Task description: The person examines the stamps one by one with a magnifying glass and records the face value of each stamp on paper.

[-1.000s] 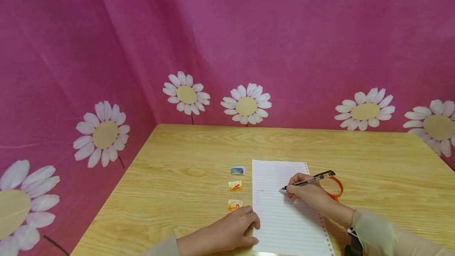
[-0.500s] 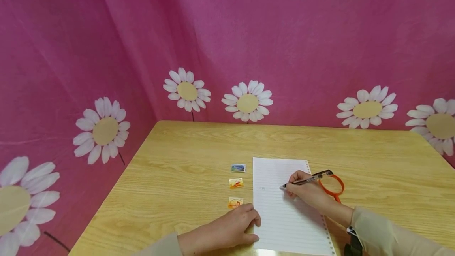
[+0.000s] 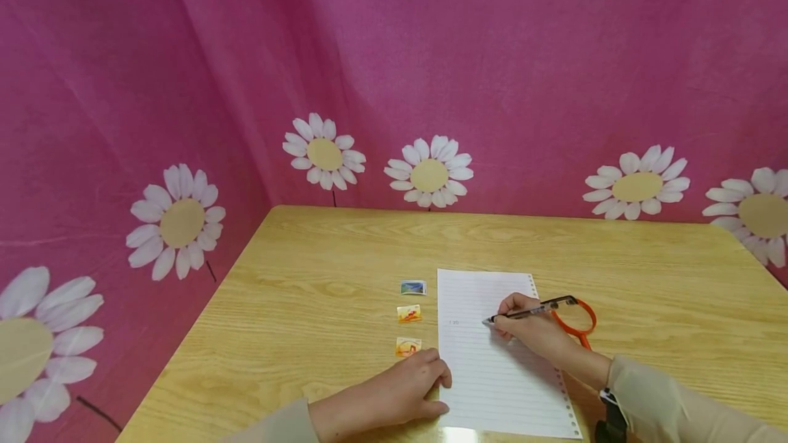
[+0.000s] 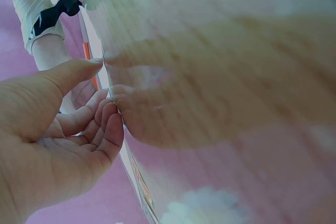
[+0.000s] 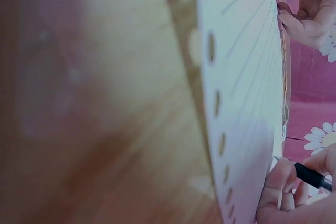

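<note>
My right hand (image 3: 534,333) pinches a black-and-clear pen (image 3: 532,310), its tip down at the lined sheet of paper (image 3: 492,388) in the head view. Faint small handwriting lies left of the tip. In the right wrist view the pen's dark grip (image 5: 308,174) shows between thumb and fingers. My left hand (image 3: 409,388) rests at the paper's left edge, fingers loosely bent, fingertips and thumb on the sheet's margin. Left of the paper stand three small stamps in a column: a blue one (image 3: 414,287), then two orange-yellow ones (image 3: 409,314), the nearest (image 3: 408,346) just beyond the left knuckles.
An orange-rimmed magnifying glass (image 3: 592,320) lies right of the paper, its handle partly behind the right forearm. The wooden table (image 3: 308,279) reaches back to a pink curtain (image 3: 492,53) printed with white daisies. Punched holes run down the sheet's right edge.
The pen tip has shifted very slightly left over the paper. The head view has tilted a little, so everything sits slightly higher. The left hand stays on the sheet's edge.
</note>
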`<move>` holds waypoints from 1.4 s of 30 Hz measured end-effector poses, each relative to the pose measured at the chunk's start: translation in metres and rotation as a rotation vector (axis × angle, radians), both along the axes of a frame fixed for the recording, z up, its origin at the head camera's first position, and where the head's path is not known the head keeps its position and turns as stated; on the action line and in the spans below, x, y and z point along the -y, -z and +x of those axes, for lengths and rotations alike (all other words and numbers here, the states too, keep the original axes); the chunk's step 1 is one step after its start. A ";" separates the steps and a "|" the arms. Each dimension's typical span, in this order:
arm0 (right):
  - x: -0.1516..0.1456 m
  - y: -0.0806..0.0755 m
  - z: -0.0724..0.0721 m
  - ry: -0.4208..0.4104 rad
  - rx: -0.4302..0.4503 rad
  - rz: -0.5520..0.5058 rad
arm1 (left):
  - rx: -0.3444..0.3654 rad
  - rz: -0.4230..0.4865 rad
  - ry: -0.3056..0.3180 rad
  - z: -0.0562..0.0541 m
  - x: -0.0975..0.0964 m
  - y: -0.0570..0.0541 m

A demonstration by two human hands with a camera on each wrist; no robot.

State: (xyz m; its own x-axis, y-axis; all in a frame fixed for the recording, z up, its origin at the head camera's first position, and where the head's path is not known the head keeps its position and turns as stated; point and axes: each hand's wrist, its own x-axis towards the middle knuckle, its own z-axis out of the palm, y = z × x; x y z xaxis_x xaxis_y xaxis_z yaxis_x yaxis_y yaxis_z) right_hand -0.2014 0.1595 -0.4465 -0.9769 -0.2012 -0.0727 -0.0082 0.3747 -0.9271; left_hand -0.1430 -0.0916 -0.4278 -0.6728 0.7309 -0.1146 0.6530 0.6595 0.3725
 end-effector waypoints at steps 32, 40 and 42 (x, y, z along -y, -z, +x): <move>-0.001 -0.003 0.000 -0.033 0.022 0.030 | 0.004 -0.006 -0.003 0.001 0.000 -0.001; -0.001 -0.001 0.000 -0.033 0.014 0.004 | 0.011 -0.011 -0.010 0.002 -0.001 -0.002; -0.001 -0.001 0.000 -0.029 0.010 0.005 | 0.007 -0.009 -0.007 0.002 -0.001 -0.003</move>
State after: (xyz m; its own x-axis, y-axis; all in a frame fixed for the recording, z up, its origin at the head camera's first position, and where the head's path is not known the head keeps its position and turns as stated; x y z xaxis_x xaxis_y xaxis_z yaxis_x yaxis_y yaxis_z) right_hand -0.2011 0.1609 -0.4460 -0.9699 -0.2288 -0.0832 -0.0101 0.3794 -0.9252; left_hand -0.1408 -0.0910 -0.4250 -0.6769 0.7252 -0.1261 0.6458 0.6672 0.3712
